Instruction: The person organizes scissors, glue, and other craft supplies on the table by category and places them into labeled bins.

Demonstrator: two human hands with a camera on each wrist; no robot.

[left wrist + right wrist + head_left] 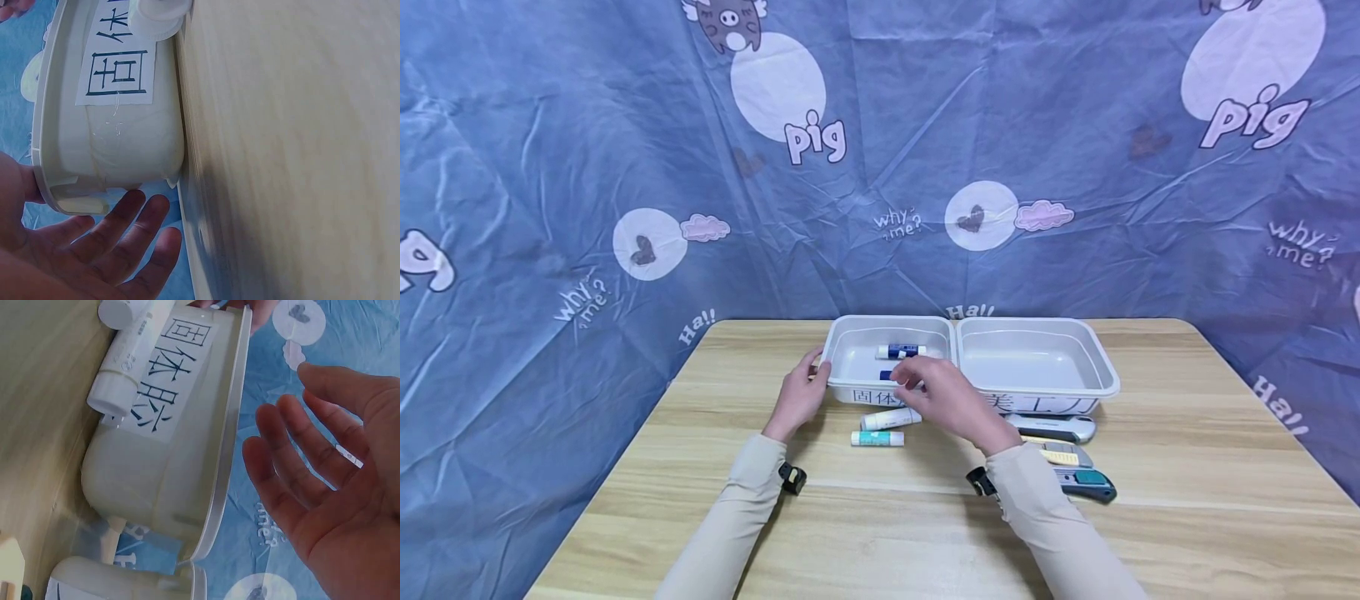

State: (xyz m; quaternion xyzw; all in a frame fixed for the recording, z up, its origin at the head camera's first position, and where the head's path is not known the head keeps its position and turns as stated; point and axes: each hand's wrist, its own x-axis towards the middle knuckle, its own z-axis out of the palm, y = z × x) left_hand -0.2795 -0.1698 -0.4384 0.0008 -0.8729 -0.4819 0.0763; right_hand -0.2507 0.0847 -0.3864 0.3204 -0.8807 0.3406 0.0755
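Note:
My left hand [801,396] grips the left end of a white plastic bin [134,153], thumb over the rim and fingers against the outer wall. Above the bin's front part is my right hand [943,398], its fingers loosely bent with nothing between them in the right wrist view. Inside this bin lies a dark blue and white glue stick [901,352]; a second blue glue stick [886,375] is partly hidden by the right hand. In front of the bin, a white glue stick [891,419] and a green and white one [877,438] lie on the table.
Right beside it stands another white bin [1037,354], with a printed label on its front. Three utility knives lie before it: a silver one [1052,427], a yellow one [1063,454] and a teal and dark one [1086,485]. A blue printed curtain [880,267] hangs behind the table.

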